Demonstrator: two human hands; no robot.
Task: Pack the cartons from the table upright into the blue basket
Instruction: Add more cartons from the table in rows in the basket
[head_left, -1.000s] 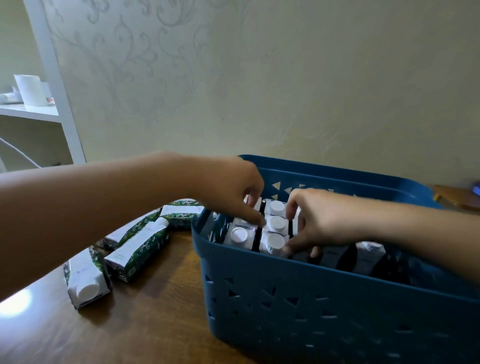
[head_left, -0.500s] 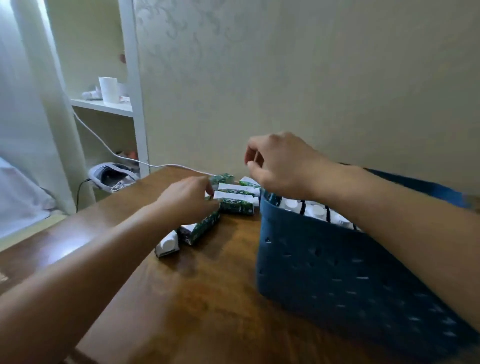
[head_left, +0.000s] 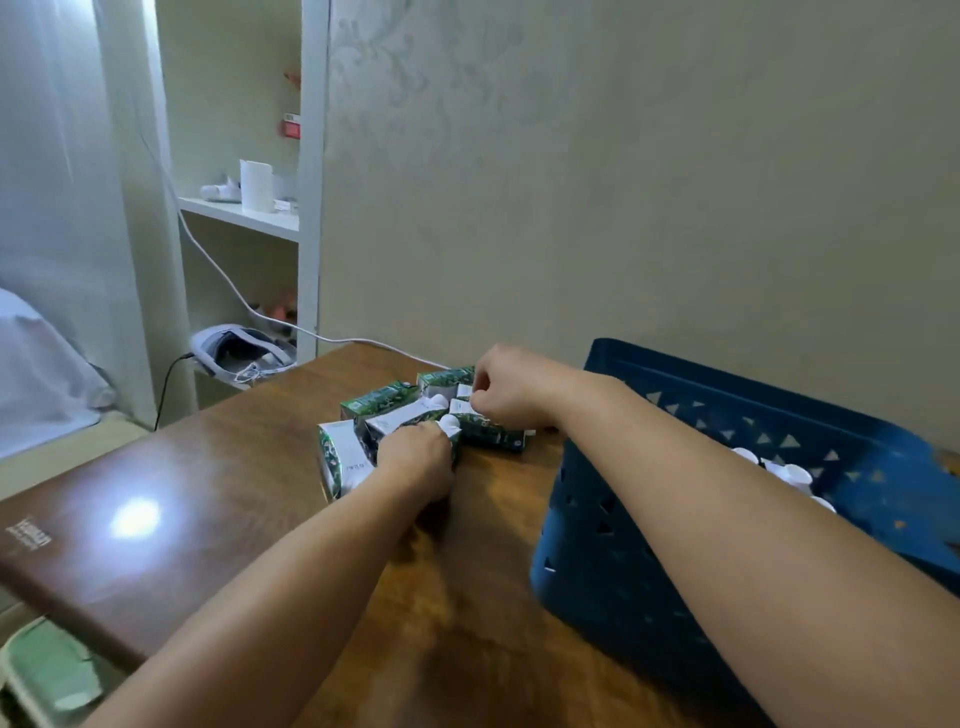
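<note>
Several green-and-white cartons (head_left: 387, 410) lie on their sides in a cluster on the wooden table (head_left: 249, 499), left of the blue basket (head_left: 597, 551). My left hand (head_left: 415, 462) lies over the near side of the cluster, fingers curled round a carton with a white cap (head_left: 449, 423). My right hand (head_left: 511, 387) reaches across from the basket side and pinches the white top of a carton (head_left: 447, 382) at the back of the cluster. Another carton (head_left: 493, 436) lies just below that hand. Inside the basket, white caps of upright cartons (head_left: 779, 470) show behind my right forearm.
The wall runs close behind the table and basket. A white cable (head_left: 363, 342) crosses the table's far corner. A headset-like device (head_left: 236, 351) sits beyond the left edge, below a white shelf (head_left: 244, 215). A curtain hangs at the left.
Both hands left the basket and moved left to the cartons on the table. The view swung left, and each hand has now closed on a carton.
</note>
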